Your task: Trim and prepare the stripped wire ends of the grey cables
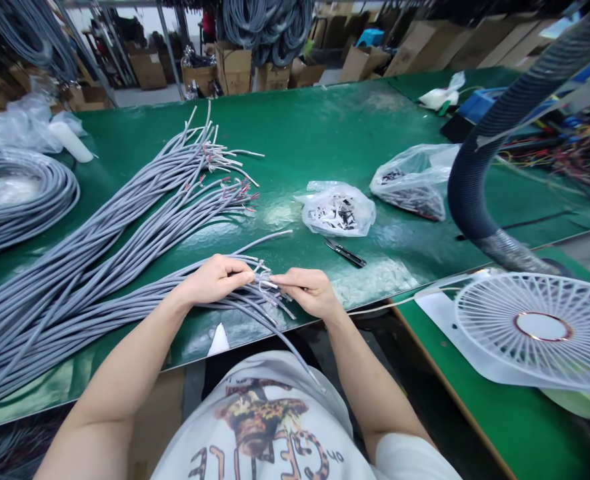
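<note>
Grey cables lie in a long bundle across the green table, their stripped ends between my hands. My left hand is closed in a pinch on one cable near its end. Opposite it, my right hand pinches the thin stripped end of a cable, thumb and forefinger together. The exact wires between my fingertips are too small to tell. Two more grey cable bundles lie behind, with red and white wires showing at their ends. A small pair of thread snips rests beyond my right hand.
A clear bag of small black and white pieces stands behind the snips, and another bag of dark parts is farther right. A ribbed black hose curves down near a white fan. Coiled cable lies at left.
</note>
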### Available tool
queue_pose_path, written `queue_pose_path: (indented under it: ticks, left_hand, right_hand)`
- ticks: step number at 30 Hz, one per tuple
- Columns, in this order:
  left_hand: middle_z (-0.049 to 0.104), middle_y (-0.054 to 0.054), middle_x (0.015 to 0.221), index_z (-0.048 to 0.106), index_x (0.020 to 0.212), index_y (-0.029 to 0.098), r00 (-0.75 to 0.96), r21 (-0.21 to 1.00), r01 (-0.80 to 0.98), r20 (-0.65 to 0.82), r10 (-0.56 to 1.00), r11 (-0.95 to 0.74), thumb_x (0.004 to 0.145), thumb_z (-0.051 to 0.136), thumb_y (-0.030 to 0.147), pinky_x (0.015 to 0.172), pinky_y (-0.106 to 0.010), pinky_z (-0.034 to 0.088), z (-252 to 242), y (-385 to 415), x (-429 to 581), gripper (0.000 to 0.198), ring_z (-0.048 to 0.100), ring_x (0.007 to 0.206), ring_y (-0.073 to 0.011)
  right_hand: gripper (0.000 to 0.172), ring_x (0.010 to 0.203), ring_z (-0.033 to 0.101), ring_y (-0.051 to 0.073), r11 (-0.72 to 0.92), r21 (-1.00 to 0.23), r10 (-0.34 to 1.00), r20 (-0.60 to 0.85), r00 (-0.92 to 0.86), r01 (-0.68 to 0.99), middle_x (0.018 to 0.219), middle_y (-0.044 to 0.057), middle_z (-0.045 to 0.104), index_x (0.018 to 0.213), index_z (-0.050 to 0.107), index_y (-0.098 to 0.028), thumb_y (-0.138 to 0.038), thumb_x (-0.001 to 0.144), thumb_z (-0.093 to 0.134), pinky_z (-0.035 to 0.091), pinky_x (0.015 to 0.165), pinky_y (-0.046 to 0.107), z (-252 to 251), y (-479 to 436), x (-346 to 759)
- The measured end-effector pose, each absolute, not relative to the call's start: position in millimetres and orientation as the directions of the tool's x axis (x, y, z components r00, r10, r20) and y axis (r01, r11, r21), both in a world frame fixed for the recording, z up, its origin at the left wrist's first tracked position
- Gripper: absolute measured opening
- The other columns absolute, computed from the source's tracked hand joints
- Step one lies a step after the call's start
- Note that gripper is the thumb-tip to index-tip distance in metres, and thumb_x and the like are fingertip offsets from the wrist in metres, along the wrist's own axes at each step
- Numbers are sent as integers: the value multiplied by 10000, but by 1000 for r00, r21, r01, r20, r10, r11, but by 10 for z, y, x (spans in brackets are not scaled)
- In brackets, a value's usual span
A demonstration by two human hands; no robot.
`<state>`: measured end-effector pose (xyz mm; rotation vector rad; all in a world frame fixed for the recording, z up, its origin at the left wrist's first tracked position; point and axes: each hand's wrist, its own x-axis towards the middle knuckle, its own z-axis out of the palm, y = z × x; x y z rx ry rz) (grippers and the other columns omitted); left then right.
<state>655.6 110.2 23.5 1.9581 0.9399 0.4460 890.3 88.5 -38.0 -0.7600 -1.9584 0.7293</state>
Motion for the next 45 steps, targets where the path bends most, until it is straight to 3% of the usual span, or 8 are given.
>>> queue_pose_path:
  ticks: [10,16,20,24,29,35,40,45]
  left_hand:
    - [349,38,576,500,590,124,686,816,474,-105,720,-332,875,451,364,536,-204,277,215,1109,6571,376,306,557,-75]
    - [462,25,596,579,655,120,708,825,467,-132,694,-319,877,445,379,567,-204,327,176,1120,6584,367,393,574,-89]
    - [568,2,665,639,850,122,665,845,436,-70,744,-310,870,475,340,610,-212,390,112,1126,6606,274,483,610,-106]
    - [603,-1,729,618,914,139,624,845,406,22,781,-348,850,510,269,657,-214,424,71,1125,6620,181,525,652,-106]
    - [675,-30,854,643,889,151,654,811,404,68,754,-423,865,480,213,752,-221,452,78,1124,6628,176,606,763,-120]
    - [715,-58,940,691,982,165,679,774,387,128,723,-500,880,466,184,811,-239,470,13,1146,6619,247,645,862,-142]
    - [706,-47,888,692,1069,198,716,703,384,183,674,-599,878,445,138,799,-247,475,-18,1157,6611,318,635,833,-136]
    - [690,-46,875,658,1161,220,701,613,472,175,691,-633,895,415,150,772,-248,478,-48,1133,6621,367,628,809,-136]
  right_hand:
    - [248,587,585,70,700,-676,674,519,-525,230,697,27,666,1045,722,-205,-155,885,539,436,552,168,-294,929,8994]
    - [217,547,561,78,654,-744,668,482,-567,139,634,15,635,994,731,-178,-194,890,541,435,540,180,-223,932,8892]
    - [207,572,585,86,630,-760,705,474,-527,159,681,32,675,971,728,-163,-164,874,545,452,557,187,-201,922,8865]
    - [177,544,588,85,488,-846,813,351,-465,215,675,26,686,905,729,-153,-181,853,563,458,544,191,-243,906,8903]
    - [164,441,519,68,246,-958,916,179,-359,151,614,11,657,856,727,-143,-242,818,602,399,428,181,-325,892,8892]
    - [190,375,453,56,152,-985,939,119,-322,80,536,-3,620,858,730,-141,-291,793,632,343,360,170,-380,903,8861]
    - [158,466,558,93,280,-951,928,234,-290,129,589,15,658,844,729,-153,-240,807,602,436,443,197,-400,916,8861]
    - [159,662,662,133,535,-785,841,459,-287,313,787,53,728,864,715,-179,-187,841,558,519,628,238,-340,874,8829]
